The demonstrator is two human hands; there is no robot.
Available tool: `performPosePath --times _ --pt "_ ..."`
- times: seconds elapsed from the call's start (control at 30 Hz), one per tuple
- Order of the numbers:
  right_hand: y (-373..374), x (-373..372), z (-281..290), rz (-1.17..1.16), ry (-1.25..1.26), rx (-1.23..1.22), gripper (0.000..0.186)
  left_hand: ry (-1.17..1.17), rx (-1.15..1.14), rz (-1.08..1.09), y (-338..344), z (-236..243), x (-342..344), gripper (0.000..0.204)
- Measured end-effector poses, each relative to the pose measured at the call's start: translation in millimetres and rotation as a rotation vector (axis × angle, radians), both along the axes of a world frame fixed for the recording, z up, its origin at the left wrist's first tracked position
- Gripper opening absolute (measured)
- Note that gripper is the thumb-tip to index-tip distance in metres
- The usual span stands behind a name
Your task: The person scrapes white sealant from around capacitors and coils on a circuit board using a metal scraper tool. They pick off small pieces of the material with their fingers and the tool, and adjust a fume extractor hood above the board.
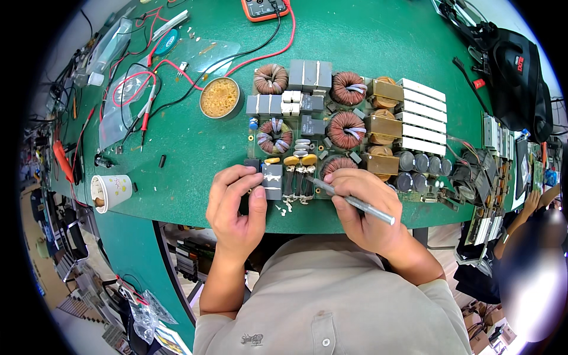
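A large circuit board (322, 142) lies near the front edge of the green table. My left hand (235, 210) is closed at its front left corner, bent fingers and thumb against the edge beside a grey block component (273, 181). In my right hand (373, 207) is a pen-shaped silver metal tool (371, 210). Its narrow tip points left, over the board's front by several upright dark parts (299, 180) smeared with white compound. White crumbs (286, 207) lie on the table just before them. Copper-wound ring coils (346, 130) and white bar-shaped parts (423, 117) fill the board behind.
A round tin (220, 98) of yellowish-brown stuff stands behind the board's left side. Red and black probe leads (260, 53) run from an orange multimeter (264, 9). A paper cup (111, 193) stands at left. At right are a black bag (503, 77) and another person's hand (531, 203).
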State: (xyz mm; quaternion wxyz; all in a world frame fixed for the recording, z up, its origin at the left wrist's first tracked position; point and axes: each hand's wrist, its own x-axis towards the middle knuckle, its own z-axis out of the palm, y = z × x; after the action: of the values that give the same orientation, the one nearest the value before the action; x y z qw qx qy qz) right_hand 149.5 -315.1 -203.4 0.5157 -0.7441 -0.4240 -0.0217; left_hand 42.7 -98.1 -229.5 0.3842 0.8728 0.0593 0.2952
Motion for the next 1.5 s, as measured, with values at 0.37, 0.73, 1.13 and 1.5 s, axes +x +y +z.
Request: performPosePath --times 0.37,0.73,1.13,1.5 --pt "13 3 13 0.007 0.058 -0.108 0.031 0.048 0.019 -0.009 0 4 -1 0.015" --pt "5 5 8 0.027 0.094 -0.011 0.027 0.05 0.011 0.004 -1 4 -1 0.014" --pt "17 10 24 0.074 -0.005 -0.235 0.027 0.006 0.017 -0.002 0 3 1 0.015" --pt "7 10 11 0.033 0.089 -0.094 0.023 0.001 0.006 0.003 1 0 0 0.015"
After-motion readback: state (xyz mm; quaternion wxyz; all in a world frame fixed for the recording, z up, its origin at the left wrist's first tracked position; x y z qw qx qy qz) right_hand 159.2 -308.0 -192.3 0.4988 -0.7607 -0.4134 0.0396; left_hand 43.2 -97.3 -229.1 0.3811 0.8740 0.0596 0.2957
